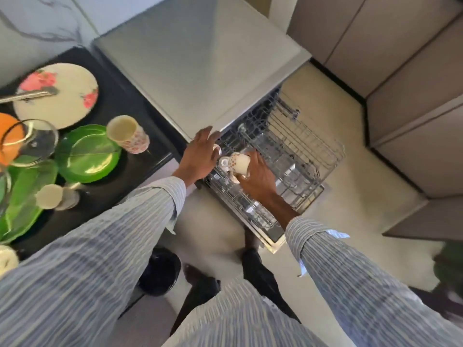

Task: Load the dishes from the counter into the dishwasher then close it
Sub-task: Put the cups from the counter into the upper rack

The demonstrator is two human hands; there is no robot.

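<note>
beige cabinets (406, 78), pale floor (350, 196), black shoes (160, 271)

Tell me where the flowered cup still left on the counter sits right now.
In the head view the flowered cup lies tipped on the black counter at left, beside the round green plate, below the flowered plate.

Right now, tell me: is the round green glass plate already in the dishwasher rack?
No, the round green glass plate sits on the black counter.

The person is wearing a long-sleeved shirt (82, 259) in pale blue with thin white stripes, both buttoned cuffs sitting loose at the wrists. Dark trousers (260, 269) and a dark shoe (160, 271) are showing below the shirt hem.
</note>
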